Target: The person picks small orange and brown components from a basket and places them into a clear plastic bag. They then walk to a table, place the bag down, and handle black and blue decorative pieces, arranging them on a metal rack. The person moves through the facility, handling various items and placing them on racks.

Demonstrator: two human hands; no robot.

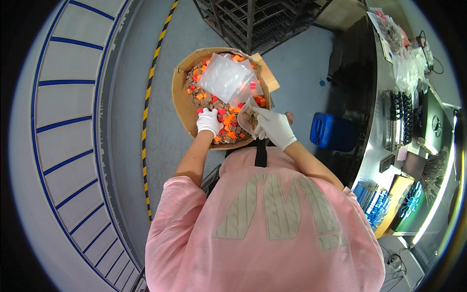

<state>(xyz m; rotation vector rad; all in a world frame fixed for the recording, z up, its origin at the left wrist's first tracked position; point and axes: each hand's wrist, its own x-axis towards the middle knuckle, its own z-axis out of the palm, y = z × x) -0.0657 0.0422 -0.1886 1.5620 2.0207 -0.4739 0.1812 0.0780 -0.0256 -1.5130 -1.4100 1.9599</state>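
A large cardboard box [181, 104] stands in front of me, filled with small brown, orange and red pieces [232, 127]. My left hand [208, 121], in a white glove, is down among the pieces at the near left. Its fingers are curled in, and what they hold is hidden. In my right hand [275, 127], also gloved, the fingers grip the edge of a clear plastic bag [247, 118]. Brown pieces show inside this bag, which is tilted over the near right of the box. Flat clear plastic bags [224, 78] lie on the pieces farther back.
A dark metal rack [250, 24] stands beyond the box. To the right are a blue plastic canister [333, 131] and a cluttered metal workbench [372, 141]. Yellow-and-black floor tape [147, 104] runs along the left, beside a white wall with blue lines [68, 82].
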